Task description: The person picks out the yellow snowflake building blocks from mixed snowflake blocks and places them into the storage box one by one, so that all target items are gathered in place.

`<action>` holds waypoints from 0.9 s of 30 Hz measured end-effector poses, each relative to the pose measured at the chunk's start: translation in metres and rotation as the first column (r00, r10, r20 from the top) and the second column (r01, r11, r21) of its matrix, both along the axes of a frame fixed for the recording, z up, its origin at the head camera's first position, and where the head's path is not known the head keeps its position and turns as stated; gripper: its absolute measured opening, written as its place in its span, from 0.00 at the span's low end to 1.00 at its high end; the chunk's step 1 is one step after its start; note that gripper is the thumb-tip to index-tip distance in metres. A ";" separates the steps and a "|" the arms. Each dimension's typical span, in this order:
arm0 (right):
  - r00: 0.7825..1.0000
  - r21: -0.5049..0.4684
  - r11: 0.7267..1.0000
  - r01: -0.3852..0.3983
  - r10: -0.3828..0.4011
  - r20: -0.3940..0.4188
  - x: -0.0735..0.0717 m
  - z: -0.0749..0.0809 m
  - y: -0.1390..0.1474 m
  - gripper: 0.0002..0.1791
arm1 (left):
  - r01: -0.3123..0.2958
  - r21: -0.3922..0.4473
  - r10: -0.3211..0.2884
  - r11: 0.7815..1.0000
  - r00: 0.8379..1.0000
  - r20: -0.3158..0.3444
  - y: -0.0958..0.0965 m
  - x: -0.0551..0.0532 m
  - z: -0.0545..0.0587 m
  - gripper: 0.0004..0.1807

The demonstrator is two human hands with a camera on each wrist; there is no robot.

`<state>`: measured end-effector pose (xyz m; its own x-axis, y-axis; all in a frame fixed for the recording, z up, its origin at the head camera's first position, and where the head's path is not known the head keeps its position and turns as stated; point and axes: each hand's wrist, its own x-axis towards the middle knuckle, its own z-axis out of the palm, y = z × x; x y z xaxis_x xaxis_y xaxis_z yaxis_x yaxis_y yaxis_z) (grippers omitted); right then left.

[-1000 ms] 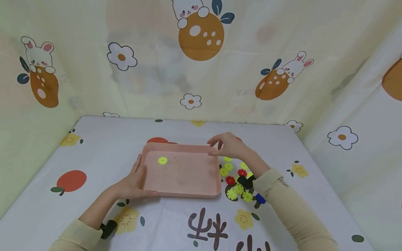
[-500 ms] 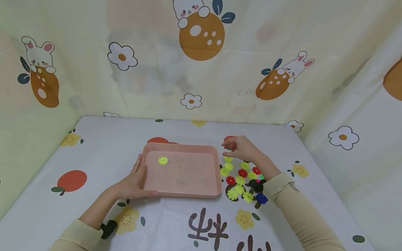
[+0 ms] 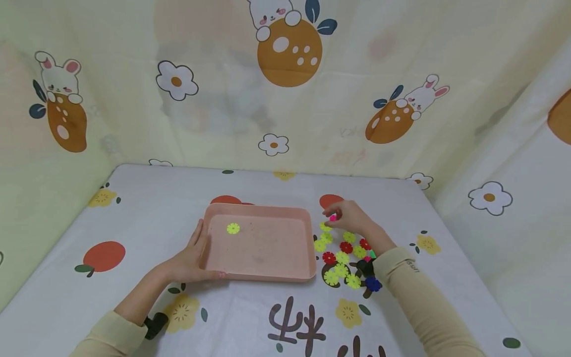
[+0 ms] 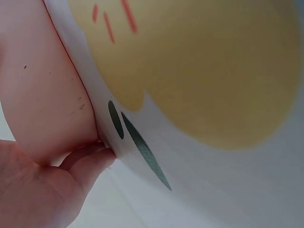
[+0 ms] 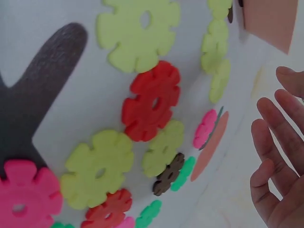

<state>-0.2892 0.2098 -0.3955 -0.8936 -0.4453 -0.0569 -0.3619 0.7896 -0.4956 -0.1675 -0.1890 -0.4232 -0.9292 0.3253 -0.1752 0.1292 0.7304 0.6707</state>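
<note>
A pink tray lies mid-table with one yellow flower-shaped plastic disc in its far left part. My left hand grips the tray's near left corner, thumb along the front edge, fingers against the left side. Just right of the tray, my right hand hovers over loose discs, its fingers apart and loosely bent around nothing. Below it shows a pink disc. Yellow discs, red discs, a dark brown disc, green ones and a blue disc are spread around.
A white printed cloth covers the table, with fruit, flowers and dark lettering on it. Behind it hangs a patterned curtain, which also closes off both sides.
My right hand has moved right from above the tray's far right corner, then lowered slightly toward the loose discs. My left hand keeps its hold, and the tray stays in place.
</note>
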 end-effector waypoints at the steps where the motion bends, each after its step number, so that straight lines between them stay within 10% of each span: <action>1: 1.000 0.000 1.000 0.007 -0.007 0.009 0.000 -0.002 0.001 0.17 | 0.002 -0.002 -0.002 1.000 1.000 -0.001 0.000 0.000 -0.001 0.72; 27: 0.984 0.130 0.986 0.109 -0.126 0.130 -0.009 -0.018 -0.005 0.17 | 0.007 0.009 -0.007 1.000 1.000 -0.011 0.000 0.001 0.002 0.72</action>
<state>-0.2982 0.2049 -0.4139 -0.9191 -0.3202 -0.2297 -0.1987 0.8800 -0.4314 -0.1666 -0.1887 -0.4216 -0.9288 0.3332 -0.1621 0.1416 0.7235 0.6757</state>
